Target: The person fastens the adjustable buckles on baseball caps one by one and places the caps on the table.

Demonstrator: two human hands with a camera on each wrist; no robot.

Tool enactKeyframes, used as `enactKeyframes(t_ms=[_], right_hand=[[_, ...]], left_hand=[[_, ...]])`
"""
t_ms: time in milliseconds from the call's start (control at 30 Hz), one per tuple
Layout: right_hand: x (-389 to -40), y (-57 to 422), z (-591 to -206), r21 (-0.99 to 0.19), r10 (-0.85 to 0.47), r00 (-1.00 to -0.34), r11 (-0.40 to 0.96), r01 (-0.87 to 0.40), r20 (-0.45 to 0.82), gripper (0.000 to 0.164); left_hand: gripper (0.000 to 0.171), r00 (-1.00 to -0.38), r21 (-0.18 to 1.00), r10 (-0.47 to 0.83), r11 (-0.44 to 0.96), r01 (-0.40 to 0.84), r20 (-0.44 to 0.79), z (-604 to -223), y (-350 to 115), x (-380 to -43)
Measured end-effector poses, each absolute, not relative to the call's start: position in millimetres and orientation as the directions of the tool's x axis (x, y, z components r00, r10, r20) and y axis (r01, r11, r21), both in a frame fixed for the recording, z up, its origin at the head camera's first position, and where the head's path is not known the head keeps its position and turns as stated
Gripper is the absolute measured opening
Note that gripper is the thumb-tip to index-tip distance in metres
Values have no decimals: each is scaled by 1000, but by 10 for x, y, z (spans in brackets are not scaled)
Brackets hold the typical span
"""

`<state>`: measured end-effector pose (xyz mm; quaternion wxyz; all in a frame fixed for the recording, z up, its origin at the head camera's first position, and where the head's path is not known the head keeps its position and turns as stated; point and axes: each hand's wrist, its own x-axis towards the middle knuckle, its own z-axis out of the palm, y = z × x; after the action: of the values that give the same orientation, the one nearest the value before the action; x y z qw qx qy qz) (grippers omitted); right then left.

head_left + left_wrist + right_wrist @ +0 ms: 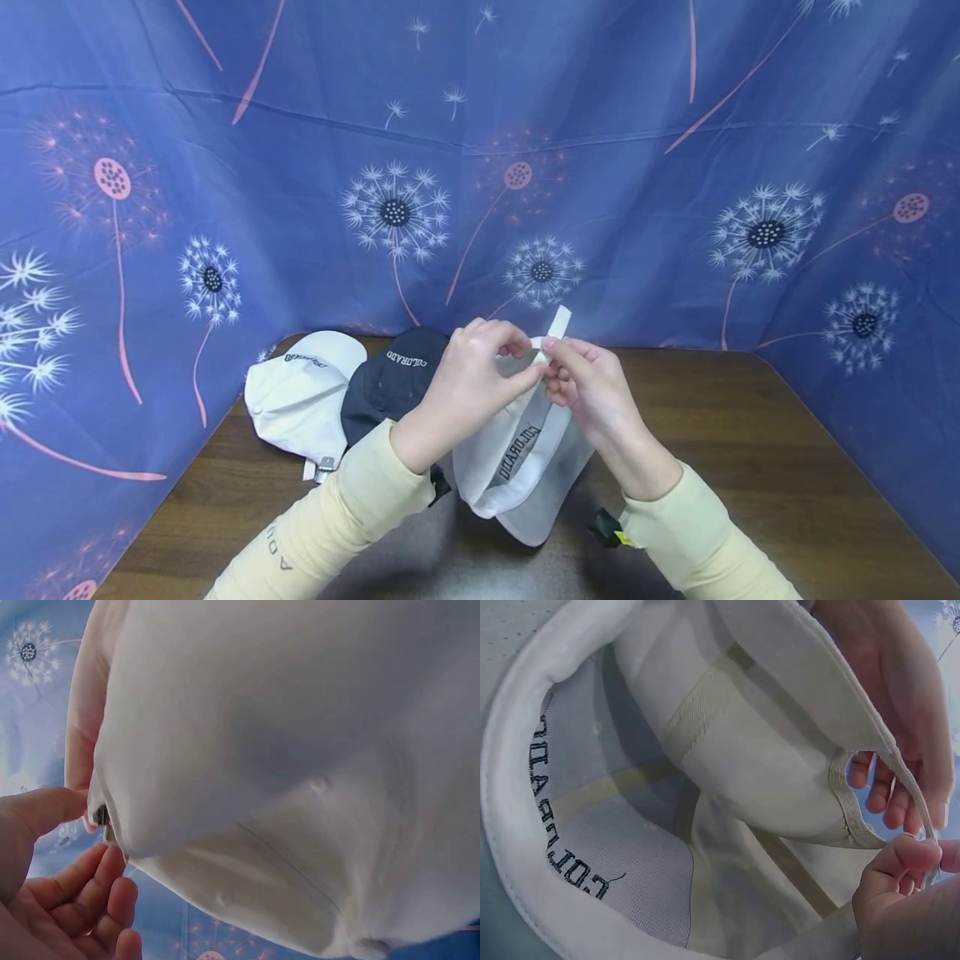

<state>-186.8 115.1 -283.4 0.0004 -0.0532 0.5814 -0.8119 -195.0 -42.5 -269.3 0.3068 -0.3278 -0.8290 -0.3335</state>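
Observation:
Between both hands, a white baseball cap is held with its inside facing up, the back of the COLORADO stitching showing. The right hand pinches the cap's back strap, whose end sticks up past the fingertips. Opposite it, the left hand has thumb and fingertips at the strap's other side. A small dark metal buckle shows between the left thumb and fingers in the left wrist view. In the right wrist view, the strap closes the bottom of the back opening.
To the left on the brown wooden table lie another white cap, its buckled strap toward the front, and a dark navy cap with COLORADO lettering. A blue dandelion-print cloth hangs behind and along the sides.

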Motion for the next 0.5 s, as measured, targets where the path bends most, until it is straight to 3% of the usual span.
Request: enactKeyframes(t_ms=[167,500], right_hand=[[-1861,1187,-2816,-939,-94,-991,-339,-57,94,19],[-1866,1250,-2762,-926,-141,-985,-376,-36,96,12]], left_hand=[[17,-617,409,347,511,756,706,-2725,-485,-1937],[15,-599,429,308,470,772,739,-2895,-693,-1935]])
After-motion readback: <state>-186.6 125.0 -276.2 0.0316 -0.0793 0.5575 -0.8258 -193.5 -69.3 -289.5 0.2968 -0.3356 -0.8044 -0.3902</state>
